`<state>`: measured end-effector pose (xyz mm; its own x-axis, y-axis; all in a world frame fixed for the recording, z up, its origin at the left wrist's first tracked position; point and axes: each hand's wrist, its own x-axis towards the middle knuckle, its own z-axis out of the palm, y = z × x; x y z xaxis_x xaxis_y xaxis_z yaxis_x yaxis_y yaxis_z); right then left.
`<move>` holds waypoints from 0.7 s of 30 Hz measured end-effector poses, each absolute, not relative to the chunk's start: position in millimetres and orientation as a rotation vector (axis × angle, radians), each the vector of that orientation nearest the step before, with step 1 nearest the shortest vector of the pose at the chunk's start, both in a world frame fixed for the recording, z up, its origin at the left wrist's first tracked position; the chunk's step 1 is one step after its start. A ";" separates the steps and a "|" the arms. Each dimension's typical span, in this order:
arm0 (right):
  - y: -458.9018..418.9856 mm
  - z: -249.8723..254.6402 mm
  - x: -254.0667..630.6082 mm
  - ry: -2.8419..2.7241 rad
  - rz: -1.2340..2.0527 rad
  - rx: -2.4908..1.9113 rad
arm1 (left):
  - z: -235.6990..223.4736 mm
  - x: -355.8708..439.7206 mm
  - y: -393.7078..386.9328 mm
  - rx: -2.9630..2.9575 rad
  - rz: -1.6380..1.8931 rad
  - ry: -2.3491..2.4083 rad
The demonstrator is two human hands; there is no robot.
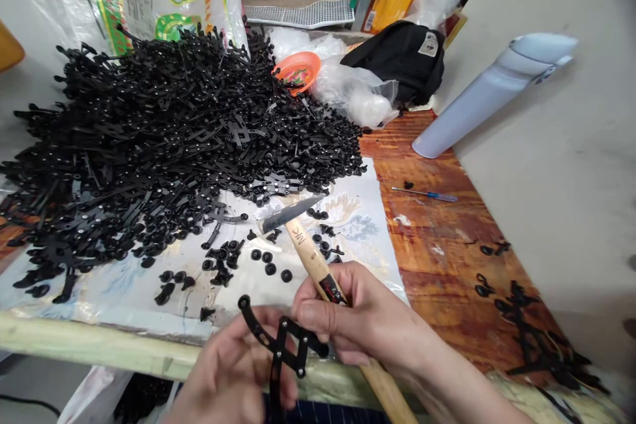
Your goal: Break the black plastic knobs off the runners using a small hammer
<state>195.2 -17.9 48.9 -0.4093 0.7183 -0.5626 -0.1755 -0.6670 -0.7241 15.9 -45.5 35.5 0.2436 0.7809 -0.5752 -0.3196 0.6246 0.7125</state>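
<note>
My left hand (233, 364) holds a black scissor-style linkage (281, 344) of riveted plastic strips just above the table's front edge. My right hand (358, 318) grips a wooden-handled hammer (311, 258) low on its handle, with the flat steel head (291, 214) pointing up and left over the table. The fingers of that hand sit close to the linkage's right end. Beyond both hands lies a large heap of black plastic strips (163, 139), and loose black rivets (263, 262) are scattered on a printed white sheet (360, 218).
A screwdriver with a blue handle (424, 194) and scattered black pieces (531, 338) lie on the varnished wooden tabletop (437, 265). Behind stand a woven sack (159, 0), a black bag (402, 59), an orange plate (298, 71) and a pale blue tube (491, 93).
</note>
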 end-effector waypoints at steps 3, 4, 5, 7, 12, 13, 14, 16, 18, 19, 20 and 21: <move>-22.9 42.9 191.1 -0.839 2.061 -1.304 | 33.8 24.5 -48.4 0.559 0.706 1.155; -24.5 40.7 190.9 -0.845 2.065 -1.315 | 33.9 25.9 -48.2 0.582 0.683 1.180; -26.1 38.8 192.1 -0.858 2.067 -1.321 | 34.0 26.4 -47.3 0.592 0.667 1.198; -30.0 35.5 198.9 -0.919 1.977 -1.371 | 34.0 25.6 -44.1 0.570 0.664 1.225; -47.9 27.9 229.3 -1.211 1.498 -1.703 | 28.2 22.8 -32.2 0.457 0.757 1.296; -52.4 26.1 234.0 -1.251 1.454 -1.750 | 26.3 23.3 -29.9 0.448 0.769 1.311; -56.6 24.2 237.5 -1.269 1.432 -1.776 | 24.4 24.1 -27.8 0.437 0.779 1.322; -63.3 20.8 241.2 -1.255 1.438 -1.797 | 21.0 26.0 -24.3 0.403 0.787 1.318; -66.9 17.6 241.8 -1.218 1.472 -1.795 | 18.6 27.8 -21.4 0.363 0.789 1.298; -67.6 16.0 241.5 -1.207 1.482 -1.786 | 17.9 28.3 -20.3 0.347 0.785 1.294; -67.7 14.4 241.1 -1.200 1.491 -1.778 | 17.5 28.6 -19.4 0.337 0.779 1.296; -67.6 12.8 240.6 -1.191 1.500 -1.770 | 17.3 28.7 -18.6 0.331 0.774 1.304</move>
